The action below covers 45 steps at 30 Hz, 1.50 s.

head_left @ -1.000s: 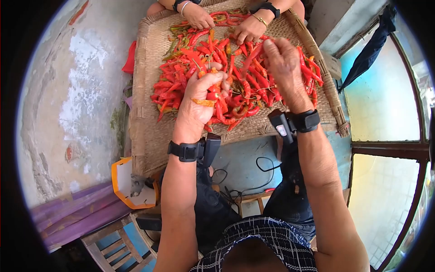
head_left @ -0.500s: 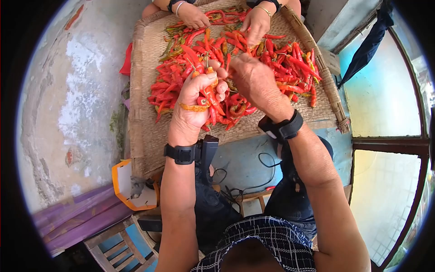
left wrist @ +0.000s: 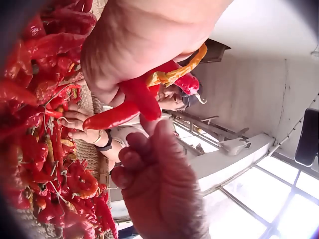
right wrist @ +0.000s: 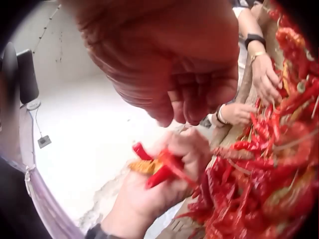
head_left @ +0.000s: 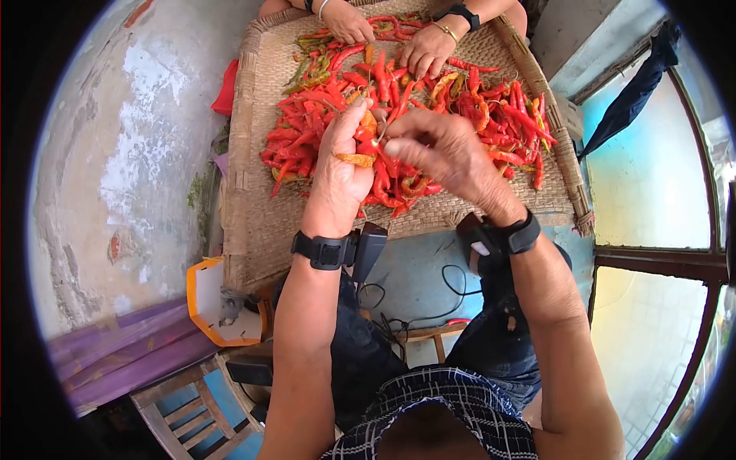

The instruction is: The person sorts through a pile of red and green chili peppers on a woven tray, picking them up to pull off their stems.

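The woven tray [head_left: 244,207] is the largest thing in front of me, and it lies under and beyond both hands. On it is spread the pile of red peppers [head_left: 395,92], near the grip and past it. The left hand [head_left: 346,165] holds the bunch of peppers [left wrist: 141,97], with fingers curled around them, so this grip is full. The right hand [head_left: 443,149] is just beside it, fingers bent and the gap to the thumb narrow; whether its tips pinch something, I cannot tell from here.

The bunch should be light, I judge, and rather soft. The shiny skins may slide against each other in the palm, and too hard a squeeze could split them. The yellow-orange pepper [head_left: 355,160] lies at the wrist side of the grip; it looks wrinkled, perhaps brittle. Smallest is the pale stem [left wrist: 201,98], sticking out beside the grip. It could snap, so I would take the pepper by its body, close under the stem.
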{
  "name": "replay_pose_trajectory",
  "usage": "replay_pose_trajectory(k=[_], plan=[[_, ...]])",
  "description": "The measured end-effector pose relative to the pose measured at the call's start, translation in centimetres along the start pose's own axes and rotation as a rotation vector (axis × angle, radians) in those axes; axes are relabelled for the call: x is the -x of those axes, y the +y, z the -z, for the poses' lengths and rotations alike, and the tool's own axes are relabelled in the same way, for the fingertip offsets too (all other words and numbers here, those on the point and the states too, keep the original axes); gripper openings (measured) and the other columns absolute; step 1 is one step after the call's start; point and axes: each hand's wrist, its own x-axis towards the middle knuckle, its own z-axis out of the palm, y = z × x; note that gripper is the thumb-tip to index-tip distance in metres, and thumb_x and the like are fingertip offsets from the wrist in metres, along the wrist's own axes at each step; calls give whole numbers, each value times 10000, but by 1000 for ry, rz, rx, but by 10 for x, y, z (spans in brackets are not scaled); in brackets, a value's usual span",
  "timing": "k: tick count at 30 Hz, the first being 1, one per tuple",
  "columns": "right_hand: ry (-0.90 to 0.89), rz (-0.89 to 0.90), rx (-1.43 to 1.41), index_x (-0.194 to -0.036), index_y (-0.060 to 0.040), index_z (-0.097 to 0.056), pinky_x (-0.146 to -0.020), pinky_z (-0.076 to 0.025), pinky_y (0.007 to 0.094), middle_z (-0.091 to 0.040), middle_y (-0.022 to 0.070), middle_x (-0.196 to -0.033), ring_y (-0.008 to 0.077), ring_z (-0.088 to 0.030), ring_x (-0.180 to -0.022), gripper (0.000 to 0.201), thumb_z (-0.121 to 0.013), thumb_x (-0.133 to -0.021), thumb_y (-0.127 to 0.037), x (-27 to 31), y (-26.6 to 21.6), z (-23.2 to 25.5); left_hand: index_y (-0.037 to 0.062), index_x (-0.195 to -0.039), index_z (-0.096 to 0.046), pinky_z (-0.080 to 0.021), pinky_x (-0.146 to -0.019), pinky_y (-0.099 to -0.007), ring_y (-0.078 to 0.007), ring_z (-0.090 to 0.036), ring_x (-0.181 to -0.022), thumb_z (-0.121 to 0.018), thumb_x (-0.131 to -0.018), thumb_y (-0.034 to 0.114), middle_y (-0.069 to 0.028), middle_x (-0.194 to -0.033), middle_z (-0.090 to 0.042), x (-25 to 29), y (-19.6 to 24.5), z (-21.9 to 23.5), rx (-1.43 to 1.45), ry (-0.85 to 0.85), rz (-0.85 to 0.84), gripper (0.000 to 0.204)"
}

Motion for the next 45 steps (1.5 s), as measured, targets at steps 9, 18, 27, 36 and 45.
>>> replay_pose_trajectory(k=[9,18,27,36,45], plan=[[74,87,138,-805,-10,-547,-525,-432,323,-543,53,-627,146,-510,-559,193,-687,-824,-141,2,-7,-25,70,-951,-559,-501,-717,-289,-133,-575,-783,-627,-883,201,-26,-840,-581,1,-2,-6,121,58,45,163],[225,-119,-410,-912,-34,-542,-510,-436,204,-603,7,-724,47,-531,-611,151,-569,-934,-181,-2,-9,-5,74,-1003,-549,-502,-768,-333,-166,-585,-809,-611,-897,184,-34,-860,-590,-1,-1,1,280,106,84,165],[454,90,716,-1090,2,-559,-619,-497,382,-607,172,-816,288,-610,-700,351,-680,-819,-186,-4,4,43,45,-1022,-564,-494,-774,-331,-199,-567,-814,-623,-889,147,-85,-886,-592,-4,0,-3,309,71,66,178],[-2,-9,524,-906,-8,-588,-636,-499,436,-625,187,-788,360,-627,-744,178,-635,-831,-162,4,-4,-7,60,-1027,-572,-484,-762,-312,-180,-561,-811,-629,-894,198,-57,-879,-602,-3,-7,-6,203,26,54,200],[246,-11,408,-867,-6,-562,-574,-467,385,-580,171,-668,322,-609,-637,91,-560,-883,-96,-2,-5,15,53,-1072,-556,-485,-732,-324,-200,-551,-829,-606,-905,252,-92,-956,-583,-5,-9,-2,226,-58,141,264]])
